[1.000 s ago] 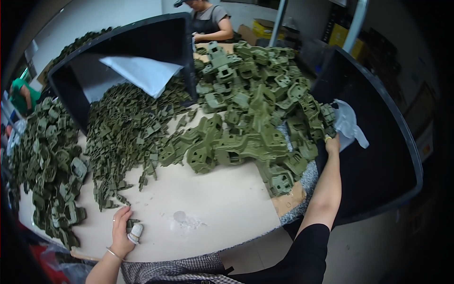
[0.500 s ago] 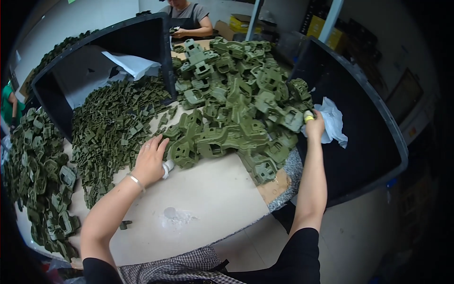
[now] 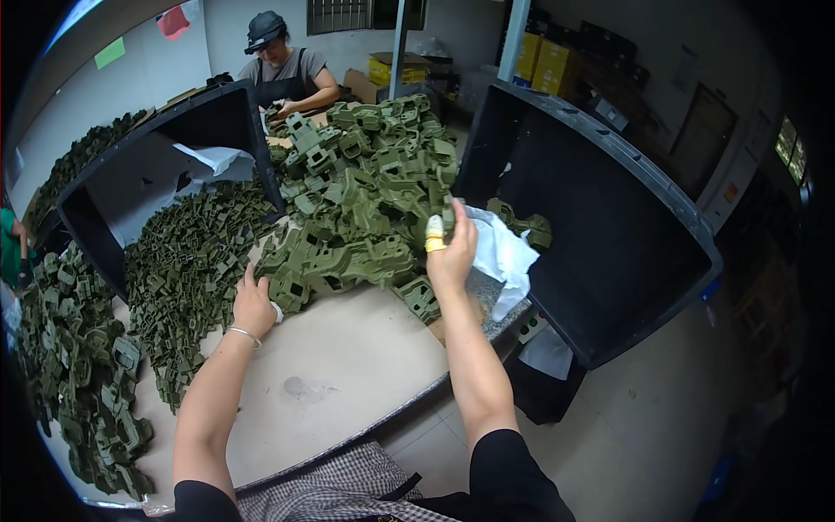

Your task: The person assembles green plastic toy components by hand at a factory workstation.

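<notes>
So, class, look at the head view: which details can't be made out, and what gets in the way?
All in the head view:
- Right hand's palm: hidden by the back of the hand.
- Green part in the right-hand bin: partly covered by the white plastic sheet.
- Lower layers of the large-part pile: buried under upper parts.
- Person in green: cut off by the left rim.

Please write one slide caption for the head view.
Both hands at a heap of green parts between two black bins.
</notes>
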`<control>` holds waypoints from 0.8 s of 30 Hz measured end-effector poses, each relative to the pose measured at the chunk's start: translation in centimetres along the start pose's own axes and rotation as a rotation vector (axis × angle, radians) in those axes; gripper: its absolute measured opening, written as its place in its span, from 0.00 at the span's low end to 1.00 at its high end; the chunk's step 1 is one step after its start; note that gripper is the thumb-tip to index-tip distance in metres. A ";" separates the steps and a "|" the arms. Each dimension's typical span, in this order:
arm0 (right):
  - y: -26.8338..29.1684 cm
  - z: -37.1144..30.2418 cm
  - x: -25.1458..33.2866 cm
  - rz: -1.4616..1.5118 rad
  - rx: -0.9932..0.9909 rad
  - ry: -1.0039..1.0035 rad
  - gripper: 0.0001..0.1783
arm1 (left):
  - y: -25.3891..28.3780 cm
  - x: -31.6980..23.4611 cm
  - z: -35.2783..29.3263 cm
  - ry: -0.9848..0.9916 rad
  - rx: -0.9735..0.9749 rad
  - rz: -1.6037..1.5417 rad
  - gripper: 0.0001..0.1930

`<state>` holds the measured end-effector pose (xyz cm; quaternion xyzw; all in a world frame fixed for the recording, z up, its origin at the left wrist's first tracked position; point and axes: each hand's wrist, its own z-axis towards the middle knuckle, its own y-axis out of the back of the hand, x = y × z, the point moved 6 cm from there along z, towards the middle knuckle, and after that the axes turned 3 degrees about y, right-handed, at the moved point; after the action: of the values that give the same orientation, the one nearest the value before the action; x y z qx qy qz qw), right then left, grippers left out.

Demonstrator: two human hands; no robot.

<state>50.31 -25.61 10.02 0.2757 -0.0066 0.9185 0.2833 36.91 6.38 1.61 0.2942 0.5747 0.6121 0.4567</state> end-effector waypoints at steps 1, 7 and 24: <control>-0.2 -0.2 0.7 0.027 0.032 0.019 0.25 | -0.1 0.3 0.0 0.007 0.027 -0.017 0.27; -1.3 -1.8 4.6 0.102 0.544 0.321 0.29 | 7.9 -4.3 -1.9 -0.296 -0.470 -0.472 0.31; 10.4 2.0 -17.0 -0.733 0.077 -0.357 0.32 | 10.4 -11.1 -2.9 -0.720 -0.371 -0.387 0.30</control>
<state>57.55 -43.50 4.57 0.4251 0.0773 0.6942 0.5757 36.58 -4.00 13.04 0.2886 0.3040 0.4665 0.7789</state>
